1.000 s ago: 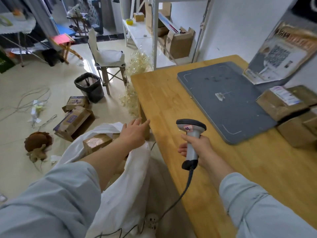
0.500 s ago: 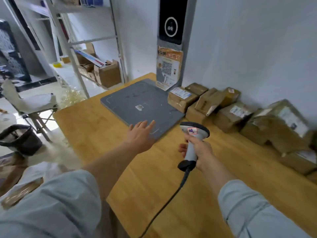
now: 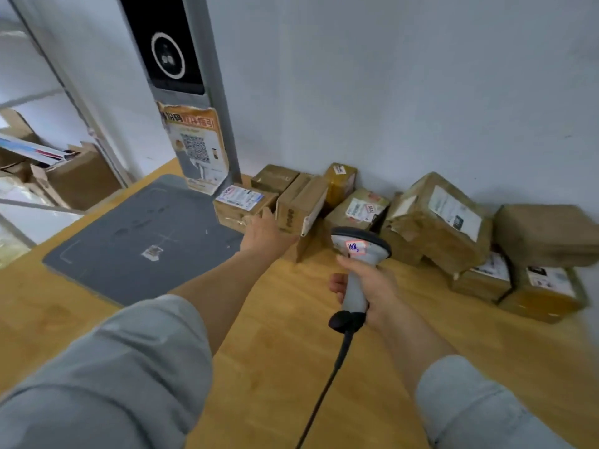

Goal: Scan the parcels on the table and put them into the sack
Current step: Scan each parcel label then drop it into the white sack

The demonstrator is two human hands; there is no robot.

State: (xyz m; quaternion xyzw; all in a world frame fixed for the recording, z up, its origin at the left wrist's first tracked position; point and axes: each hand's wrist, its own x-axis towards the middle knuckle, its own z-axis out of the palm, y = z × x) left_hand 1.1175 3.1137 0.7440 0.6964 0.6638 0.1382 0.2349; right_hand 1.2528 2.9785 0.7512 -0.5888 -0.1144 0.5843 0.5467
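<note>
Soft even daylight, faint shadows, slight motion blur throughout, wide-angle bending at the edges

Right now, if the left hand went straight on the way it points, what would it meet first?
Likely the labelled parcel by the mat: the left hand points its straight fingers at that parcel's right end, close beside the tilted box. Depth is unclear; it may be touching.

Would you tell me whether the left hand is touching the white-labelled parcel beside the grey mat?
Cannot tell. In the head view the left hand overlaps the white-labelled parcel, but blur hides any contact.
</note>
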